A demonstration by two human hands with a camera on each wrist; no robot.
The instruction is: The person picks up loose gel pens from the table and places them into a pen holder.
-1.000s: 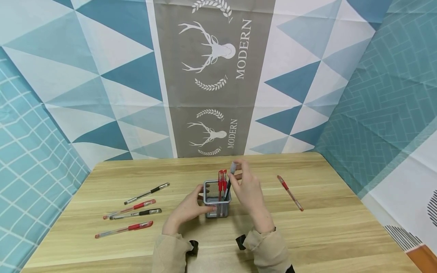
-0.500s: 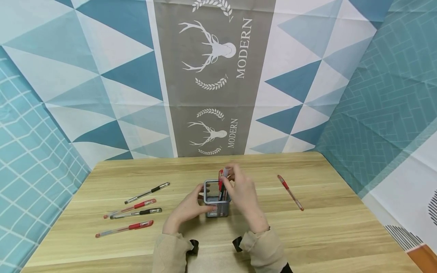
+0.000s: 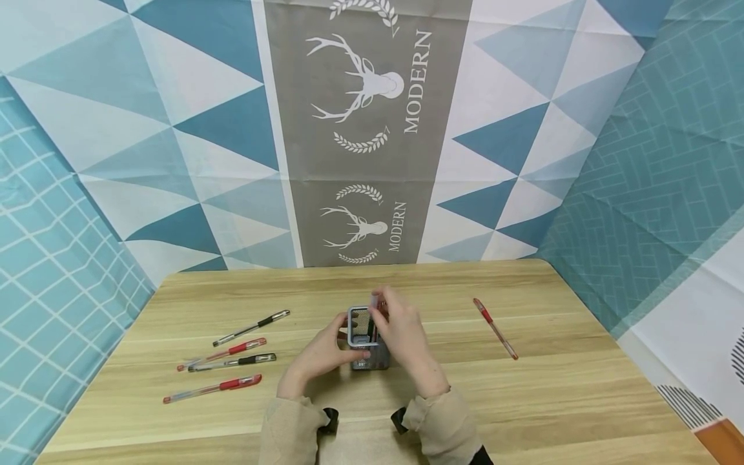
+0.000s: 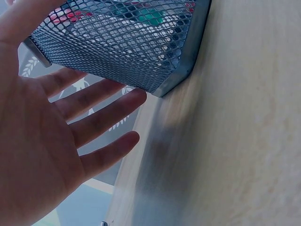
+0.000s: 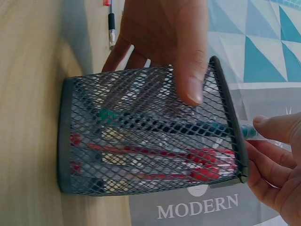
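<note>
A grey metal mesh pen holder (image 3: pixel 379 357) stands upright on the wooden table. My left hand (image 3: pixel 318 357) grips its left side, thumb on the front wall, and in the left wrist view the fingers reach behind the mesh (image 4: pixel 117 52). Over the holder's right side, my right hand (image 3: pixel 405 330) pinches the light upper end of a dark pen (image 3: pixel 371 326). Through the mesh, the right wrist view shows this pen's green lower end (image 5: pixel 107 115) near the holder's bottom. Two red pens (image 5: pixel 203 165) stand beside it inside; from the head view my right hand mostly hides them.
On the table's left lie two black pens (image 3: pixel 256 327) (image 3: pixel 250 361) and two red pens (image 3: pixel 239 349) (image 3: pixel 232 384). Another red pen (image 3: pixel 494 327) lies to the right. A patterned cloth (image 3: pixel 360 161) hangs behind the table.
My right hand has moved left and slightly down with the dark pen, which now stands more upright and further left inside the holder. My left hand keeps its grip on the holder.
</note>
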